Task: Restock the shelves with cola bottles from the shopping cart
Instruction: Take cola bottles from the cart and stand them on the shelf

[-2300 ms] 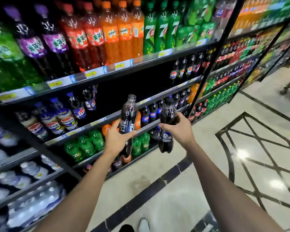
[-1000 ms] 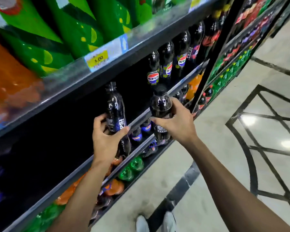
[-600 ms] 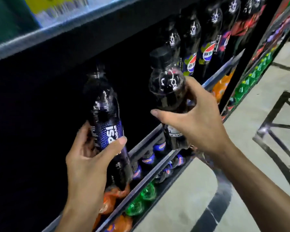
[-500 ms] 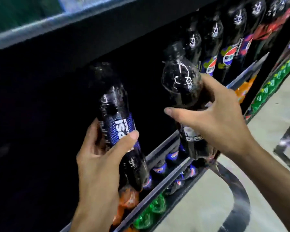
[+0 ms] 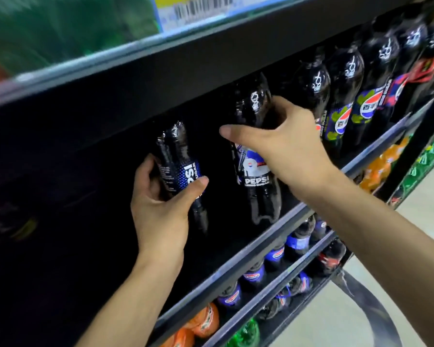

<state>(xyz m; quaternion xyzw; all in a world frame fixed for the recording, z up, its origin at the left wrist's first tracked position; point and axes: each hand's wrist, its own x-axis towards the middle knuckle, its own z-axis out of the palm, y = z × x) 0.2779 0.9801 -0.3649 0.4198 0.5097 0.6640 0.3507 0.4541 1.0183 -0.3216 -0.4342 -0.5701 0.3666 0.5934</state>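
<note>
Wrapping round the labelled waist of one cola bottle (image 5: 178, 161), my left grip (image 5: 161, 211) is holding it slightly tilted inside the dark gap of the shelf (image 5: 256, 246). Whether its base is touching down is lost in shadow. Just to the right, my right grip (image 5: 286, 151) is clasping a second cola bottle (image 5: 258, 181) around its shoulder, the base hanging close above the shelf's front rail. Further right, a row of standing bottles (image 5: 346, 96) is already filling the shelf, the nearest just beside my right knuckles. I am judging the job as part way through: that row is stocked, the stretch to the left is looking dark and seemingly bare, and both bottles are waiting to be set down. The cart is lying out of view, so I cannot tell how many are remaining.
</note>
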